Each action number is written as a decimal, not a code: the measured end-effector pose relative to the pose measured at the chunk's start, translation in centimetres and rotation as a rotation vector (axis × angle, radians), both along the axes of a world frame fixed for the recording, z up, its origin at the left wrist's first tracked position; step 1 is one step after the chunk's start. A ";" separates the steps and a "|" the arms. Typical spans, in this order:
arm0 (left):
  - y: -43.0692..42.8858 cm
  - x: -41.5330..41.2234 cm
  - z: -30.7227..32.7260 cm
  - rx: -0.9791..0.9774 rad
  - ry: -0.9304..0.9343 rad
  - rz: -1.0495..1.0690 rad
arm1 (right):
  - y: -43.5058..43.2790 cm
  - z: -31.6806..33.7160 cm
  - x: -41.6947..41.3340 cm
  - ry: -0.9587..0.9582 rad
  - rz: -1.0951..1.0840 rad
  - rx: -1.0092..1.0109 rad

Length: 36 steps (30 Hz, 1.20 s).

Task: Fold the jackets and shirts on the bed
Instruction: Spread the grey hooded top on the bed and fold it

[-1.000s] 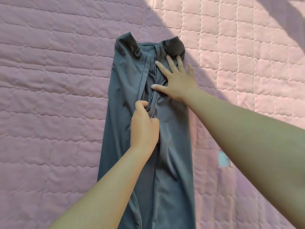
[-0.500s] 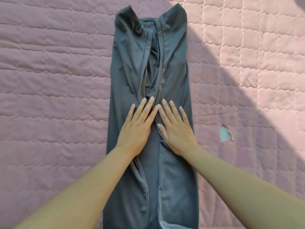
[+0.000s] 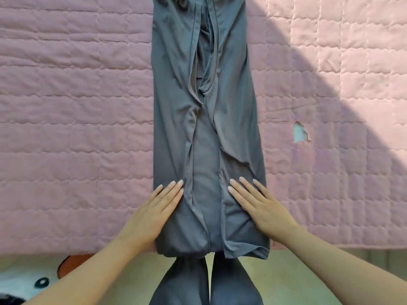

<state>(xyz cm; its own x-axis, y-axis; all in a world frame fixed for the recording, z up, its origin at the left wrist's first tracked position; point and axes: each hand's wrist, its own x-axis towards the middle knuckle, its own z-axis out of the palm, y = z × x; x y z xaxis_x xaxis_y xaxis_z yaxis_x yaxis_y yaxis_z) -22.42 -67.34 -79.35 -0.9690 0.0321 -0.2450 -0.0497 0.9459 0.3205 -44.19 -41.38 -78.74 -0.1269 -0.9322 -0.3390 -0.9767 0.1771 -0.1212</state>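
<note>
Fingers [image 3: 174, 190] of left hand [image 3: 152, 214] and right hand [image 3: 262, 208], released, pin the long grey fabric garment [image 3: 231, 106] flat at six o'clock for folding.

grey jacket [image 3: 204, 119], sides folded inward into a long narrow strip, flat on the pink quilted bed [image 3: 72, 111]
</note>
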 end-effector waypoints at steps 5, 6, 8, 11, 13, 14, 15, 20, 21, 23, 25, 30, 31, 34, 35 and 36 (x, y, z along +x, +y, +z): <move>-1.1 2.2 0.5 -0.121 -0.007 -0.180 | 4.2 1.1 0.1 0.038 0.119 0.048; -0.9 2.6 0.5 -0.131 -0.010 -0.183 | 4.6 1.1 0.2 0.050 0.126 0.052; -0.4 3.0 0.8 -0.139 -0.051 -0.188 | 5.1 1.0 0.4 0.062 0.143 0.047; -0.2 2.9 1.2 -0.140 -0.154 -0.173 | 5.0 1.3 -0.1 0.063 0.189 0.067; -0.3 2.8 1.4 -0.159 -0.192 -0.179 | 5.1 1.6 -0.6 0.059 0.217 0.087; 0.0 3.1 1.4 -0.171 -0.197 -0.184 | 5.5 1.8 -0.7 0.060 0.220 0.095; 0.0 3.1 1.3 -0.177 -0.203 -0.194 | 5.5 1.9 -0.9 0.061 0.216 0.100; 0.7 3.3 1.3 -0.217 -0.176 -0.225 | 5.4 2.2 -0.7 0.086 0.197 0.076; 1.0 3.3 1.3 -0.221 -0.170 -0.229 | 5.1 2.2 -0.3 0.084 0.227 0.078; 1.8 3.6 1.3 -0.223 -0.158 -0.250 | 5.3 1.9 1.3 0.062 0.344 0.087; 2.4 4.0 1.3 -0.216 -0.144 -0.291 | 6.2 1.4 3.3 0.005 0.476 0.089; 3.8 6.0 1.4 -0.216 -0.185 -0.449 | 9.0 1.5 6.3 -0.107 0.733 0.102; 4.0 6.3 1.3 -0.222 -0.166 -0.461 | 9.1 2.0 6.5 -0.123 0.694 0.071; 4.0 6.6 1.0 -0.252 -0.083 -0.437 | 8.3 3.2 5.3 -0.100 0.439 0.040; 3.8 6.5 0.9 -0.262 -0.062 -0.416 | 7.8 3.2 4.4 -0.080 0.376 0.051; 3.8 6.4 0.8 -0.269 -0.051 -0.391 | 7.2 3.1 3.5 -0.068 0.334 0.067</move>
